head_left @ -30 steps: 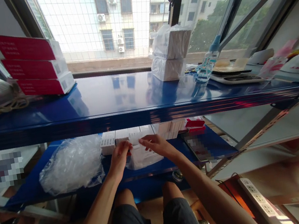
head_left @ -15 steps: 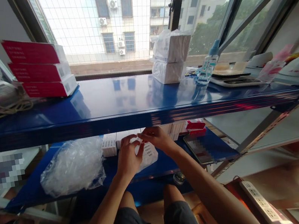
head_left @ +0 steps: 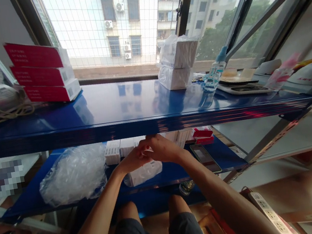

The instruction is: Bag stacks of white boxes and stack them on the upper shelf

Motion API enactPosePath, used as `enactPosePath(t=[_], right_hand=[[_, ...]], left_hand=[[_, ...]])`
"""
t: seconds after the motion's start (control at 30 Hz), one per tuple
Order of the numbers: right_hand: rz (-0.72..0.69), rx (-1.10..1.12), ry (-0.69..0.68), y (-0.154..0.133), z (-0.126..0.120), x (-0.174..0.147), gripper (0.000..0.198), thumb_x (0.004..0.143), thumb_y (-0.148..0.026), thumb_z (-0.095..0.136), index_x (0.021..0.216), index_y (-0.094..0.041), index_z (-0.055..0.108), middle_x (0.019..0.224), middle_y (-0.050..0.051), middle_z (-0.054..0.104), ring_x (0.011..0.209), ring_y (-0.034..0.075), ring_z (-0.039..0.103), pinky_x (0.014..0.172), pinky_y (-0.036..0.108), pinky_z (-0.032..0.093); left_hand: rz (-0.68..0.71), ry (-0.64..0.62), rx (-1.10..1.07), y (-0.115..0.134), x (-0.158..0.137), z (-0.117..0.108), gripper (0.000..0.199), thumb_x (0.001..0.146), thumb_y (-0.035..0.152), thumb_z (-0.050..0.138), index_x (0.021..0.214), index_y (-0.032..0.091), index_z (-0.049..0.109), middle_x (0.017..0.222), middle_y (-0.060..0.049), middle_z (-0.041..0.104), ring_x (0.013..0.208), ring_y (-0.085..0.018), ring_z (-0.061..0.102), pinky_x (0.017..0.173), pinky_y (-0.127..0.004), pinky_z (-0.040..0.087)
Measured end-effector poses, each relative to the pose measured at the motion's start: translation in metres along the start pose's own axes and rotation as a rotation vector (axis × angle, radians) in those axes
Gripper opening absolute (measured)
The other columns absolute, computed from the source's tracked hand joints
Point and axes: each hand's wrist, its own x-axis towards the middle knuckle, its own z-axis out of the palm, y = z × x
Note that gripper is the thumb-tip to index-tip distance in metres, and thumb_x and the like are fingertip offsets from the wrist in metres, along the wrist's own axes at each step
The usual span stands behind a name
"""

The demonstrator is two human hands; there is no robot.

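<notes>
A white box in a clear plastic bag (head_left: 144,173) lies on the lower blue shelf, just below my hands. My left hand (head_left: 134,158) reaches in from the left, its fingers curled at the top of the bag and partly covered by the other hand. From the right, my right hand (head_left: 163,147) bends over it, fingers closed at the same spot. Both seem to grip the bag's loose plastic, though the fingertips are mostly hidden. Behind them, small white boxes (head_left: 112,152) stand in a row.
A big bag of clear plastic wrappers (head_left: 74,176) lies left on the lower shelf; a phone (head_left: 205,158) and red boxes (head_left: 203,135) are right. The upper shelf's edge (head_left: 116,131) overhangs my fingers. Above stand red-and-white boxes (head_left: 41,76), wrapped boxes (head_left: 179,77) and a bottle (head_left: 213,75).
My hands have come together and now overlap, the wrists turned inward. The bagged box shows lower and slightly left of before. The view has shifted a little.
</notes>
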Motion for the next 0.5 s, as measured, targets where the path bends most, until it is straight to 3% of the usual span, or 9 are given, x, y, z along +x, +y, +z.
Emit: enactPosePath(t=[0.07,0.17,0.33,0.5], right_hand=[[0.046,0.046,0.051,0.003,0.005,0.004,0.026,0.087,-0.008,0.066,0.102,-0.024,0.079,0.092,0.004,0.079,0.086,0.021,0.073,0.076,0.028,0.052],[0.147,0.181,0.210,0.017,0.012,-0.001,0.026,0.088,-0.023,0.072,0.114,-0.025,0.076,0.101,0.006,0.079,0.093,0.023,0.075,0.077,0.029,0.055],[0.138,0.513,0.084,0.041,0.031,-0.011,0.013,0.089,-0.031,0.069,0.094,-0.022,0.076,0.084,0.003,0.079,0.079,0.021,0.075,0.071,0.028,0.058],[0.169,0.412,0.162,0.048,0.047,-0.012,0.015,0.091,-0.032,0.067,0.085,-0.019,0.071,0.077,0.004,0.074,0.073,0.019,0.070,0.065,0.027,0.053]], left_hand=[[-0.037,-0.032,-0.016,-0.001,0.003,-0.002,0.013,0.079,0.034,0.069,0.079,0.021,0.067,0.061,0.003,0.056,0.055,-0.012,0.047,0.051,-0.024,0.039],[-0.084,-0.110,-0.104,0.000,-0.002,-0.009,0.039,0.093,0.050,0.055,0.074,0.019,0.068,0.051,0.004,0.045,0.049,-0.011,0.041,0.051,-0.026,0.038],[-0.101,-0.185,-0.177,0.003,-0.014,-0.018,0.064,0.099,0.068,0.043,0.074,0.018,0.074,0.059,-0.003,0.059,0.056,-0.015,0.054,0.059,-0.029,0.046],[-0.080,-0.155,-0.067,-0.007,-0.016,-0.016,0.070,0.099,0.072,0.041,0.067,0.018,0.072,0.056,-0.004,0.063,0.052,-0.014,0.058,0.060,-0.027,0.048]])
